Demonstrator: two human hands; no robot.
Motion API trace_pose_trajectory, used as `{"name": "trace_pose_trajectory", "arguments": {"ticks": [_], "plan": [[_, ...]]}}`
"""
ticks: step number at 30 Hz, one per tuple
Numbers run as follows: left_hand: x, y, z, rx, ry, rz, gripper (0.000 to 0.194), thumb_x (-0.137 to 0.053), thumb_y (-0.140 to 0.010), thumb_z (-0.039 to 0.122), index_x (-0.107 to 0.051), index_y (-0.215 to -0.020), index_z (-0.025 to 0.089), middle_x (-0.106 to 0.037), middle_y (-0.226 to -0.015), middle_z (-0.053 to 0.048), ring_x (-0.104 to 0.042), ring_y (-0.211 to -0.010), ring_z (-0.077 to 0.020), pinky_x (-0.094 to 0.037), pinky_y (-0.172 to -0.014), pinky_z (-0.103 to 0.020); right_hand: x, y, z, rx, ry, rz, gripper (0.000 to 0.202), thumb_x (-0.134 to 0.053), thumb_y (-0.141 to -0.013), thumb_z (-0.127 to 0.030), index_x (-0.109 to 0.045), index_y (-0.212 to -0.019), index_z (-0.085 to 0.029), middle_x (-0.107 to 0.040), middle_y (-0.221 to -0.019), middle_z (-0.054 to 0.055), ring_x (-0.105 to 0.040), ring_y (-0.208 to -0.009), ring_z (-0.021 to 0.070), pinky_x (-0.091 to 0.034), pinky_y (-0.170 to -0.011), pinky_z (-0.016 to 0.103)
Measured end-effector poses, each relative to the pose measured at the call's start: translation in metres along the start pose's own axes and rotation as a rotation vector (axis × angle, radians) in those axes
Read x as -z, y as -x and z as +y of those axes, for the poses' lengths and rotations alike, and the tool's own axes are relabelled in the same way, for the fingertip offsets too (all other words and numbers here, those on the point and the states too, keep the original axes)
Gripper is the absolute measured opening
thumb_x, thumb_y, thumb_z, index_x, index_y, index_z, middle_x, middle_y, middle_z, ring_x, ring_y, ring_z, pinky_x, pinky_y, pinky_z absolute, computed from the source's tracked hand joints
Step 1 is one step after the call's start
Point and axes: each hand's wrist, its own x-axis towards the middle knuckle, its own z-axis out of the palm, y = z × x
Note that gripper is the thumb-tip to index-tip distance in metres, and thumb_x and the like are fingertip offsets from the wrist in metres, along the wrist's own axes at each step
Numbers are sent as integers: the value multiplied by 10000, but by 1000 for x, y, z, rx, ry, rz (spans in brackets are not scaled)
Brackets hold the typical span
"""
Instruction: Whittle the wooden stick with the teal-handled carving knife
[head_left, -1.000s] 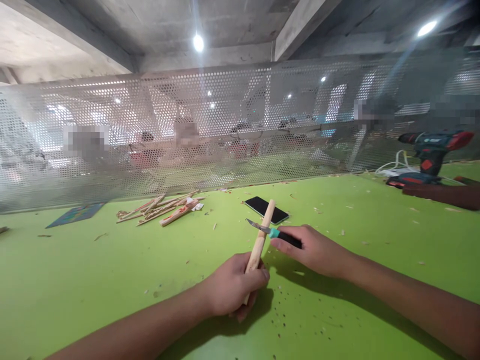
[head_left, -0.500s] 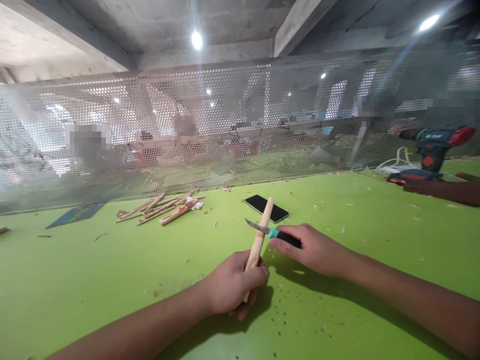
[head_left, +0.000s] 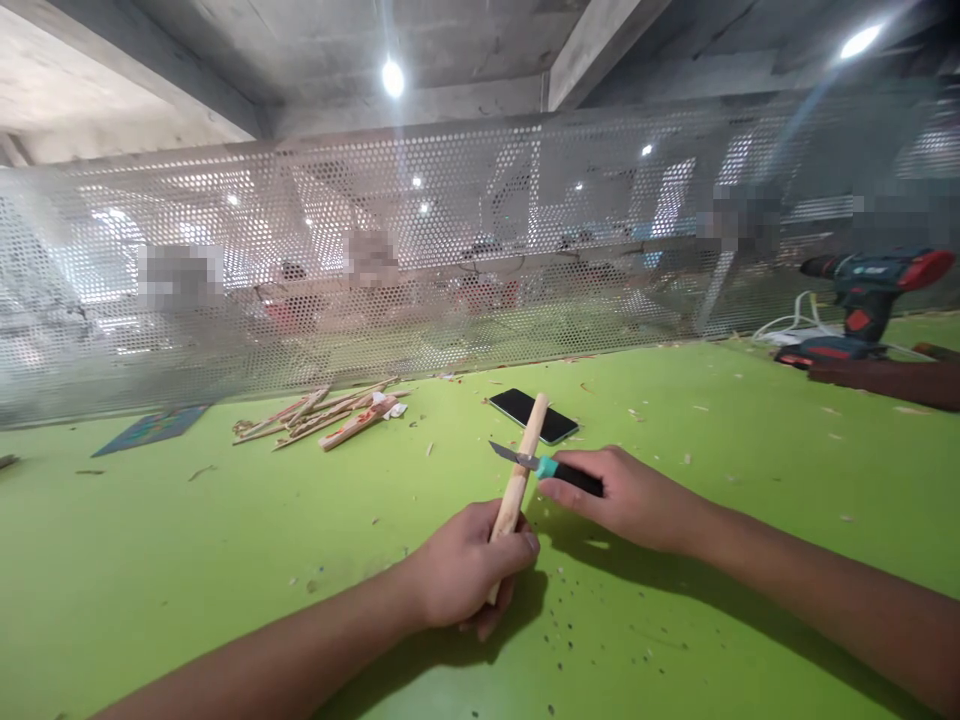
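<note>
My left hand is wrapped round the lower part of a pale wooden stick, which slants up and away from me. In my right hand is a carving knife with a black and teal handle. Its dark blade lies across the stick about midway along, the tip pointing left. Whether the edge bites into the wood cannot be made out. Behind the stick's far end a black smartphone lies flat on the green table.
Several thin sticks are heaped at the back left, beside a patterned dark sheet. A cordless drill stands at the far right near a brown block and a white cable. A perforated screen borders the back. Wood chips are scattered about.
The knife blade has turned slightly on the stick. Both hands and the stick stay almost where they were.
</note>
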Motion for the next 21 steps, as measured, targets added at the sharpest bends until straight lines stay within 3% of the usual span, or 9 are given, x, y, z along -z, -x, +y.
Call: {"name": "trace_pose_trajectory", "arguments": {"ticks": [6,14,18,21], "plan": [[-1,0,-1,10,1,7,246,-562,-936,390,-442,-787,236,-495,-457,79,-428,-287,-93,-306,-254,-166,-2,3,-2,43,-3,-51,514,-508,-982,-656,-661,-874,-178,-517,-619,-24,-433,-527,133,-282,-511,275],[-2,1,2,0,3,5,218,-560,-944,362,-463,-803,227,-490,-458,79,-425,-289,-91,-309,-261,-162,5,-2,7,-44,41,158,632,-453,-963,-725,-719,-988,-152,-511,-618,-13,-416,-531,141,-262,-503,272],[-2,0,0,-23,1,-7,235,-555,-954,389,-464,-812,226,-494,-461,79,-427,-292,-92,-323,-266,-164,1,1,-1,-4,9,45,600,-476,-971,-698,-725,-1064,-160,-524,-622,-13,-417,-520,142,-265,-494,274],[-2,0,0,-21,1,-3,252,-558,-952,404,-456,-800,230,-494,-458,78,-426,-291,-92,-316,-263,-165,-1,2,-3,39,3,-17,544,-501,-978,-661,-728,-1015,-167,-526,-622,-14,-424,-523,140,-275,-495,272]]}}
